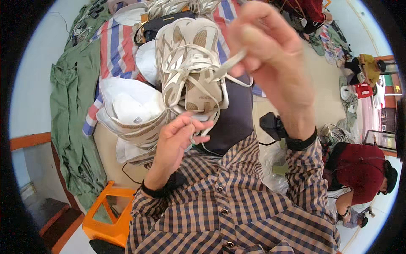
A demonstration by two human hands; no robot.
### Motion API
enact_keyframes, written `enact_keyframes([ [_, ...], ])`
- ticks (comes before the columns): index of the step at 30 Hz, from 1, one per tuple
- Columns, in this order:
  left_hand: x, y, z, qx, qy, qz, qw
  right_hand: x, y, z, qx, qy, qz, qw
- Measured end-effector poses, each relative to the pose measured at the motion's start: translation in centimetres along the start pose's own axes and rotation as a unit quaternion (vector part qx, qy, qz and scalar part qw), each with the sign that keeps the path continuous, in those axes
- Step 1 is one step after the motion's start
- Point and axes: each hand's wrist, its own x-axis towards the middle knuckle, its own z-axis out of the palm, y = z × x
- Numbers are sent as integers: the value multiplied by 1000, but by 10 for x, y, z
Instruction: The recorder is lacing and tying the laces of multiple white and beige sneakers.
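A beige and white sneaker (204, 95) rests on a dark padded surface before me, its tongue towards me. Cream laces (196, 63) run loosely across its front. My right hand (268, 51), blurred by motion, is raised to the right of the shoe. Its fingers pinch a flat cream shoelace (230, 65) that stretches back to the eyelets. Low by the shoe's near end is my left hand (179, 133), thumb and fingers closed round a thin part of the lace. Other pale sneakers (163, 51) press against this shoe's left side.
Stacked white and beige shoe uppers (131, 106) stand at the left. Behind lie a striped cloth (114, 53) and a black pouch (167, 23). An orange stool (108, 216) is at lower left, green cloth (78, 127) at far left. A person in dark red (359, 173) sits at the right.
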Motion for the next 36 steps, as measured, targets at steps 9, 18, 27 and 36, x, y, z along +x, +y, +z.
enact_keyframes([
  [9, 1, 70, 32, 560, 78, 163, 808, -47, 4, -27, 58, -20, -110, 992],
  [18, 57, 66, 35, 764, 55, 337, 548, -76, 3, -48, 74, 52, -134, 987],
  [27, 65, 58, 39, 888, 41, 321, 328, -85, 14, -54, 97, 80, -132, 983],
  [36, 66, 56, 45, 907, 13, 313, 282, -84, 18, -48, 102, 76, -128, 984],
])
